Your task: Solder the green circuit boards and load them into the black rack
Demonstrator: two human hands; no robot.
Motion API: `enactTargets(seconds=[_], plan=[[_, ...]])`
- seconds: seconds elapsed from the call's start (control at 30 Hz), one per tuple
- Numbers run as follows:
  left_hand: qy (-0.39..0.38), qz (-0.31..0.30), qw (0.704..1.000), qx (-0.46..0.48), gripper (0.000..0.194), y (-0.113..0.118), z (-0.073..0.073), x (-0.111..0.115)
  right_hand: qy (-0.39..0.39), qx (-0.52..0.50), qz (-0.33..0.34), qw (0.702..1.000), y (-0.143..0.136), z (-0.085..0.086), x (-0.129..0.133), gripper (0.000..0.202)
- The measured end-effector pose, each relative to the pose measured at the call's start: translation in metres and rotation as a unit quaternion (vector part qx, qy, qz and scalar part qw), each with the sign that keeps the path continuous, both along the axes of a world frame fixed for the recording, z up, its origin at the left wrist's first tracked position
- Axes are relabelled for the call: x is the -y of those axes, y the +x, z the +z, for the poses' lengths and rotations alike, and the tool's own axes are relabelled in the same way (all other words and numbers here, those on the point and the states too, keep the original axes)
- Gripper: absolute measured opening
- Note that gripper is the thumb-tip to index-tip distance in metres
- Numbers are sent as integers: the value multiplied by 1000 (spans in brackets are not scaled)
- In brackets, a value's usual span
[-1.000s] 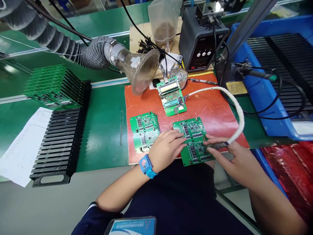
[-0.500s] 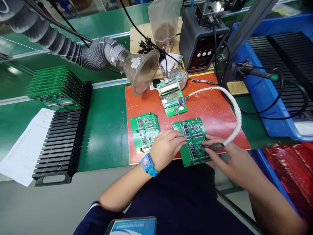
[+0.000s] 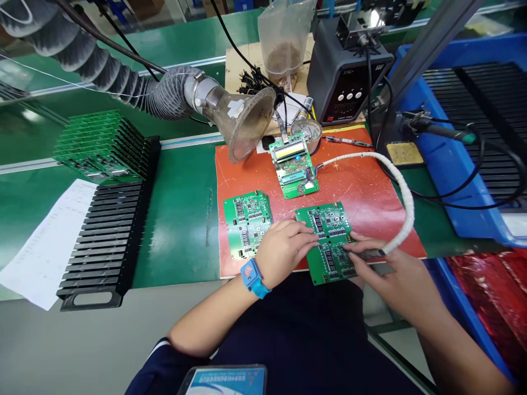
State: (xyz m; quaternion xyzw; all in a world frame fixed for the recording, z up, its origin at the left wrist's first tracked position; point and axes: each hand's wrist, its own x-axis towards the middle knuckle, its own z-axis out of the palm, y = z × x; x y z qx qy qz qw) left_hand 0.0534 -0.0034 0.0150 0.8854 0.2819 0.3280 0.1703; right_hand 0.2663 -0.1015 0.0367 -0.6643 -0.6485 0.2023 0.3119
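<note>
A green circuit board (image 3: 329, 219) lies at the front edge of the red mat (image 3: 346, 186). My left hand (image 3: 284, 247), with a blue wrist strap, rests over its left edge, fingers together; whether they grip the board is hidden. My right hand (image 3: 376, 260) pinches the dark end of a white wrapped cable (image 3: 405, 197) against the board's right side. That cable runs to a green programmer board (image 3: 293, 167) with a small screen and a blue light. Left of my left hand lies a stack of circuit boards (image 3: 247, 219).
A black rack (image 3: 102, 236) holding upright green boards (image 3: 102, 142) stands at the left. A fume hose funnel (image 3: 251, 126) hangs over the mat. Behind are a soldering station (image 3: 346, 77) and a tip-cleaning sponge (image 3: 403, 153). A blue bin (image 3: 453, 203) is at the right.
A blue light now shows on the programmer board. The whole view has shifted slightly, while both hands stay in place on the circuit board.
</note>
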Motion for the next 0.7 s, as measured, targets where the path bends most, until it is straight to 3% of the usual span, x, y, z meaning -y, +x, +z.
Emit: enactTargets(seconds=[0.3,0.5,0.6,0.7], plan=[[-47,-2,999,-20,16,-2,5,-1,-28,-21,23,999,4,3,1,18],[-102,64,993,-3,22,0,6,1,-34,-22,20,999,6,2,1,20],[-120,109,987,0,44,-2,4,0,-35,-19,17,999,5,3,1,20],[-158,112,981,-32,65,-6,2,-5,-35,-22,19,999,4,4,0,19]])
